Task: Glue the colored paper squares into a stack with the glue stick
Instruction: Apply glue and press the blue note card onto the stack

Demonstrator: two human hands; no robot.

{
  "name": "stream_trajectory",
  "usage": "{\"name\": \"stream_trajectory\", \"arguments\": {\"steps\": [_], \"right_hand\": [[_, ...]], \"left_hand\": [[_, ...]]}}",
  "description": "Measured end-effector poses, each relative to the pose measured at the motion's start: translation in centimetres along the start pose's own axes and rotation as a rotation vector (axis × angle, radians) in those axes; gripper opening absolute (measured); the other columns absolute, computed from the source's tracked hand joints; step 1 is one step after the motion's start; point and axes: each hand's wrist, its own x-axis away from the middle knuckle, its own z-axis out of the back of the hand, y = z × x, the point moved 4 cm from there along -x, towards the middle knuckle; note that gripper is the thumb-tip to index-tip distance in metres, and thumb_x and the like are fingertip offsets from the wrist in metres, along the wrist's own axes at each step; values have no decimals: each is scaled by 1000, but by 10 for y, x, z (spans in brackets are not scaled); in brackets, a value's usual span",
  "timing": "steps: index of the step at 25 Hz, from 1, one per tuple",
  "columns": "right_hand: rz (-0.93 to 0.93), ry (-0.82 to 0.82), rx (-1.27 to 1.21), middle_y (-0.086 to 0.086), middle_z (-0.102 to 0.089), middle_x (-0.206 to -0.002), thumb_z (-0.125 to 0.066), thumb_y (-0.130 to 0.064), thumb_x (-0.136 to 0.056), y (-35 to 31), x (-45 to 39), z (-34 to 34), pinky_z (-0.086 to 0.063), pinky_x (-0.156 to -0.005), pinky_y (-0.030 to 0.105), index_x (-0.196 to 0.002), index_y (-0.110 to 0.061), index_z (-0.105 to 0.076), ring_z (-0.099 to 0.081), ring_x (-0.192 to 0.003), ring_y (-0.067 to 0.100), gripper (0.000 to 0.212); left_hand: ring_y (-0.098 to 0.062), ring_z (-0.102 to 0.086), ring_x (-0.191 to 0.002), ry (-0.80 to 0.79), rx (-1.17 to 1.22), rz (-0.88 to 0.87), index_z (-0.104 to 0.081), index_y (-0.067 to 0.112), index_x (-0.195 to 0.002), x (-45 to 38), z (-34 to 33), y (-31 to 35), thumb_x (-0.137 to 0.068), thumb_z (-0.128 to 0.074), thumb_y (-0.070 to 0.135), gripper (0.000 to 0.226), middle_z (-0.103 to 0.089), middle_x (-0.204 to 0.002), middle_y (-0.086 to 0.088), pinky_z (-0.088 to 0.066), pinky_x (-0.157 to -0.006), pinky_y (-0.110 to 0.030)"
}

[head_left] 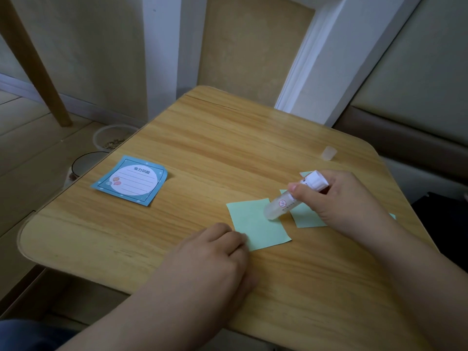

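A light green paper square (255, 224) lies flat on the wooden table (202, 148). My right hand (347, 198) grips the glue stick (291, 198), tilted, with its tip down on the square's right edge. My left hand (215, 247) lies on the table with its fingertips at the square's lower left corner. More green squares (307, 219) lie under and beside my right hand, partly hidden. The glue stick's clear cap (329, 152) stands at the table's far right.
A blue memo pad (131, 180) with a white lined circle lies at the table's left. On the floor to the left stand two bowls (111, 138), and a wooden leg (38, 67) rises behind them. A padded seat edges the right side.
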Motion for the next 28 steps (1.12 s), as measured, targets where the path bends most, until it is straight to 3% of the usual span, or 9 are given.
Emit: {"name": "stream_trajectory", "arguments": {"steps": [5, 8, 10, 12, 18, 28], "right_hand": [[-17, 19, 26, 3, -50, -63, -65, -42, -81, 3, 1, 3, -29, -43, 16, -76, -19, -71, -35, -47, 5, 25], [-7, 67, 51, 3, -52, -60, -64, -41, -82, -2, 6, 3, -29, -40, 12, -75, -19, -70, -37, -44, 4, 23], [7, 160, 41, 3, -51, -57, -63, -41, -81, -8, 11, 7, -30, -39, 12, -75, -15, -68, -39, -44, 4, 27], [16, 198, -21, 1, -48, -55, -62, -42, -80, -16, 16, 7, -30, -40, 14, -73, -11, -66, -38, -44, 5, 31], [26, -56, -131, -10, -38, -48, -64, -43, -80, -28, 23, -29, -27, -40, 13, -70, -18, -66, -34, -41, 3, 27], [-35, -35, -113, 1, -40, -56, -63, -41, -83, -2, 20, -12, -25, -43, 19, -62, -19, -64, -32, -47, 10, 30]], "left_hand": [[-19, -67, -83, 3, -22, -5, -73, 16, -76, 4, 0, 2, -79, -44, 42, 39, -70, -91, 2, -56, -65, -27], [-19, -61, -79, 2, -98, 25, -73, 18, -78, 9, 0, 3, -78, -43, 47, 41, -61, -86, 5, -45, -74, -35], [-19, -55, -73, 17, -130, 61, -73, 20, -79, 10, 2, 3, -78, -43, 49, 42, -54, -79, 5, -37, -70, -36], [-19, -54, -65, 23, -131, 102, -74, 21, -81, 10, 4, 3, -78, -42, 49, 42, -52, -72, 4, -44, -62, -35], [-20, -59, -56, 10, -73, 128, -74, 21, -81, 10, 1, 2, -79, -41, 46, 42, -54, -63, 4, -51, -48, -32], [-20, -59, -55, 6, -90, 116, -76, 20, -84, 9, 0, 4, -79, -41, 43, 42, -57, -62, 5, -49, -47, -28]]}}
